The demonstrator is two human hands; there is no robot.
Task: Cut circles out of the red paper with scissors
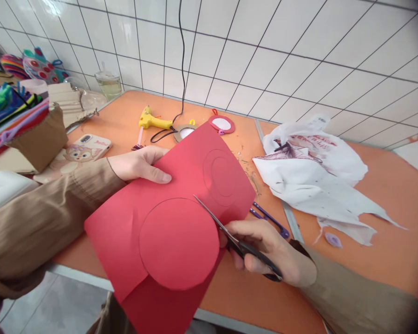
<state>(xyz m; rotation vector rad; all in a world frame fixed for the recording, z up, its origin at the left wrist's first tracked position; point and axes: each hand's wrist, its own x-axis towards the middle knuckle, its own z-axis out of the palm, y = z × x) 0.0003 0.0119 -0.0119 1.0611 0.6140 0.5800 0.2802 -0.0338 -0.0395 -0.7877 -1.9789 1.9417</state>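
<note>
A red sheet of card (pixel 181 185) is held up over the table, with my left hand (pixel 142 164) gripping its far left edge, thumb on top. My right hand (pixel 268 248) has its fingers in the black handles of a pair of scissors (pixel 244 248). One blade lies over the card, beside a large drawn circle (pixel 179 243). Part of that circle's lower outline is cut, and the card below it hangs down. Smaller circles (pixel 224 176) are drawn near the far right corner. The lower blade is hidden behind the card.
A yellow glue gun (pixel 153 119) with a black cord lies at the back, near a red round piece (pixel 223 123). A white plastic bag (pixel 313 171) and a purple compass (pixel 270 220) lie to the right. At left are a phone (pixel 80 153) and a cardboard box (pixel 43 139).
</note>
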